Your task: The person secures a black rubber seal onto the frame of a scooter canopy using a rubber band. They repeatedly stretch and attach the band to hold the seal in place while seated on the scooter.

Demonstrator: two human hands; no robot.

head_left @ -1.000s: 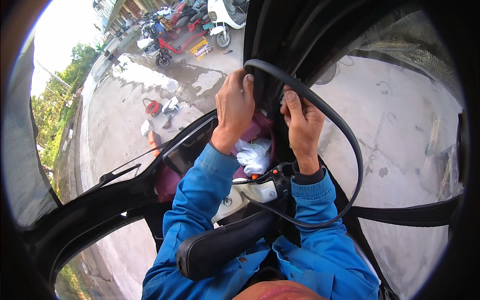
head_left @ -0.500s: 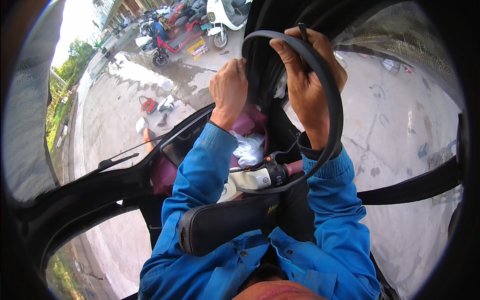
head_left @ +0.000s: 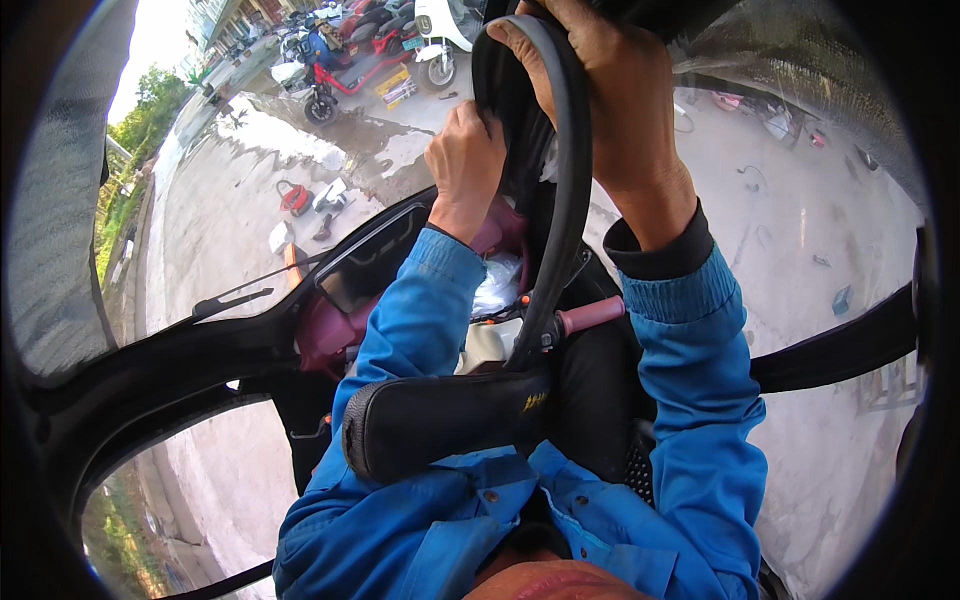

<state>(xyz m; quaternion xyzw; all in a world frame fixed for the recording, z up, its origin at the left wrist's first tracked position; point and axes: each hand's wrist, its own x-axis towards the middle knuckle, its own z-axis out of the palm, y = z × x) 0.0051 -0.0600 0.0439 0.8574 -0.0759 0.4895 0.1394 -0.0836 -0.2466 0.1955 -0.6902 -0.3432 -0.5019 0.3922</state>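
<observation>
A long black rubber strip (head_left: 570, 170) arches over at the top of the view and hangs down past the handlebar. Near its upper bend, my right hand (head_left: 625, 95) grips it, thumb on the near side; some fingertips are cut off by the upper edge. My left hand (head_left: 466, 165) is closed against the dark front pillar, where the strip's other side comes down; its fingertips are hidden. Below the hands are a pink handlebar grip (head_left: 592, 315) and a white plastic bag (head_left: 497, 287) in the pink front panel (head_left: 335, 325).
A black pouch (head_left: 450, 425) lies across my chest. The black windshield frame (head_left: 200, 350) with a wiper (head_left: 235, 302) curves along the left. Outside, a red scooter (head_left: 350, 85), a white scooter (head_left: 440, 40) and a red bag-like item (head_left: 294, 198) stand or lie on concrete.
My right hand has moved up and slightly inward, drawing the strip's loop higher and narrower. My left hand stays closed at nearly the same spot on the pillar.
</observation>
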